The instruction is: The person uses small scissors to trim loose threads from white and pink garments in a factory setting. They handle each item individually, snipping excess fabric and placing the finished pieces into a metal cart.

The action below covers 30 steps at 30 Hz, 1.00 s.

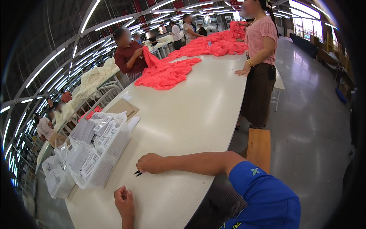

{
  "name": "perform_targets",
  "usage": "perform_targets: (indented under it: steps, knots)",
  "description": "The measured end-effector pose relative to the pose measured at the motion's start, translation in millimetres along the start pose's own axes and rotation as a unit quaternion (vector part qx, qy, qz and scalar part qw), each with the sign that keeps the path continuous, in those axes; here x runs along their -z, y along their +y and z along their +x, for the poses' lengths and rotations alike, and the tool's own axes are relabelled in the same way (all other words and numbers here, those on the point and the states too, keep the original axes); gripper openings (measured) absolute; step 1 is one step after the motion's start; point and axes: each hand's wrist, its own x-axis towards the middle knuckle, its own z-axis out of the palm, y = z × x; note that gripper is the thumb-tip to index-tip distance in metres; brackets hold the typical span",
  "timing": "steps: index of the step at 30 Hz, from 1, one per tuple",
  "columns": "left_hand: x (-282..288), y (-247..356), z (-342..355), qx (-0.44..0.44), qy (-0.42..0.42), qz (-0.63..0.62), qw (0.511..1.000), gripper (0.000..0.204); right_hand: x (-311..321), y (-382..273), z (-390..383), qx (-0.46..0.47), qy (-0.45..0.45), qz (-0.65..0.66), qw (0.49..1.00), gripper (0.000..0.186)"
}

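Observation:
My right hand (151, 163) is closed in a fist over the white tabletop, its forearm reaching in from the right. Out of it, pointing down and to the left, stick the two dark, slightly parted tips of thread snips (138, 173). The rest of the snips is hidden in the fist. My left hand (124, 202) rests near the table's left edge, fingers curled in and thumb alongside, with nothing showing in it. Left of both hands stands a white plastic basket (116, 147) filled with bagged white printed tags (91, 162).
A second white basket (65, 187) adjoins the first. Brown cardboard (122, 109) lies beyond them. Coral fabric (167, 74) covers the table's far part, where one person (131, 57) handles it. Another person (261, 49) stands at the right edge, behind a wooden bench (259, 147).

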Motion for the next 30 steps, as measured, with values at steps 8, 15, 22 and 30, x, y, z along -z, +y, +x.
perform_targets:
  steps: [8,15,22,30]
  knots:
    - [-1.4,13.4,-4.2,-0.107,0.004,0.074,0.991,0.038,-9.7,-30.2,-0.1,0.045,-0.028,0.110,0.992,0.010]
    - [-4.8,20.7,-7.4,-0.160,-0.033,0.116,0.980,0.034,0.6,-36.0,-6.9,0.022,-0.073,0.208,0.975,0.013]
    - [-6.8,25.8,-8.6,-0.161,-0.055,0.093,0.981,0.029,-1.6,-40.5,-8.0,0.038,-0.068,0.239,0.968,0.014]
    - [-8.3,27.3,-6.8,-0.221,-0.053,0.122,0.966,0.026,1.1,-36.1,-10.6,0.060,-0.070,0.246,0.965,0.014]
